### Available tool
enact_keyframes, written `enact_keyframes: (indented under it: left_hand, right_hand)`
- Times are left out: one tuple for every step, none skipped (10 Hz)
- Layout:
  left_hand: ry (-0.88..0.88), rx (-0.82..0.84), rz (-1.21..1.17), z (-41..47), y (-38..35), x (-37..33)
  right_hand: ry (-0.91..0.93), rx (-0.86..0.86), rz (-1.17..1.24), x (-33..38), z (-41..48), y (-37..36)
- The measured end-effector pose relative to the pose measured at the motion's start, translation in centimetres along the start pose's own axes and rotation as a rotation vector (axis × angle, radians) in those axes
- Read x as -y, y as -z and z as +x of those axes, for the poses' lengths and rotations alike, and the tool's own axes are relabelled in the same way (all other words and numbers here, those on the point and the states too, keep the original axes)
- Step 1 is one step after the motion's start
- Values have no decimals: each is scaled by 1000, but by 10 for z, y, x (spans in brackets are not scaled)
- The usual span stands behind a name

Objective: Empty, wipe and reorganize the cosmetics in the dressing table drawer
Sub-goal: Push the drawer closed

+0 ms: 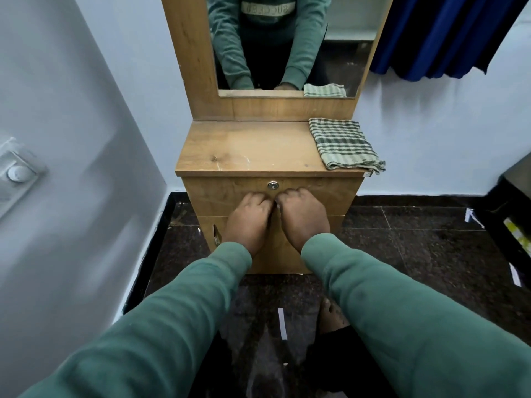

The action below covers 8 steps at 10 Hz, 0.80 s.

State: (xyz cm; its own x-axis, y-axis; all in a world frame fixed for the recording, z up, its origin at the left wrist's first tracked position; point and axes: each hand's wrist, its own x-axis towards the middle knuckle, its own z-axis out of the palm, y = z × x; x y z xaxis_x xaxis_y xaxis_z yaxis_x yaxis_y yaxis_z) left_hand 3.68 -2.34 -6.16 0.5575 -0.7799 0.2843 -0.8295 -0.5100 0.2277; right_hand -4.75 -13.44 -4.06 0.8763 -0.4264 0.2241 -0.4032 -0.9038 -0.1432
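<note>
Opening the drawer [330,193]: I am resting left hand [247,216] and right hand [301,214] side by side on its shut front, fingers curled just under the lock [273,185] (any grip is hidden). Both should be pulling evenly, straight toward me; cloth [344,143] waiting beyond my right fingers.

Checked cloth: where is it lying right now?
Head view: the checked cloth lies folded on the dressing table top, at its right end, below the mirror.

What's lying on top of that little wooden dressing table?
A folded green-checked cloth lies at the tabletop's right end. The drawer below is shut, so its contents are hidden.
</note>
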Motion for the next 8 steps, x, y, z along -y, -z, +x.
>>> enact_keyframes:
  left_hand:
    - [-58,84,29,-10,3,1]
    - [-73,182,77,-18,8,-3]
    - [-79,276,121,-28,18,-7]
    - [-82,309,145,-40,29,-10]
    - [-92,261,192,-52,44,-14]
    - [-99,166,242,-61,65,-21]
    - [-101,59,296,-63,89,-31]
    - [-85,-10,303,-60,119,-42]
  right_hand:
    - [25,17,-20,2,-6,-1]
    - [61,79,-39,1,-17,0]
    - [62,183,20,4,-29,8]
    - [76,209,21,9,-42,18]
    - [94,180,-11,13,-57,30]
    - [105,114,-21,17,-68,50]
    - [124,36,-34,21,-71,76]
    - [130,-30,-51,28,-69,107]
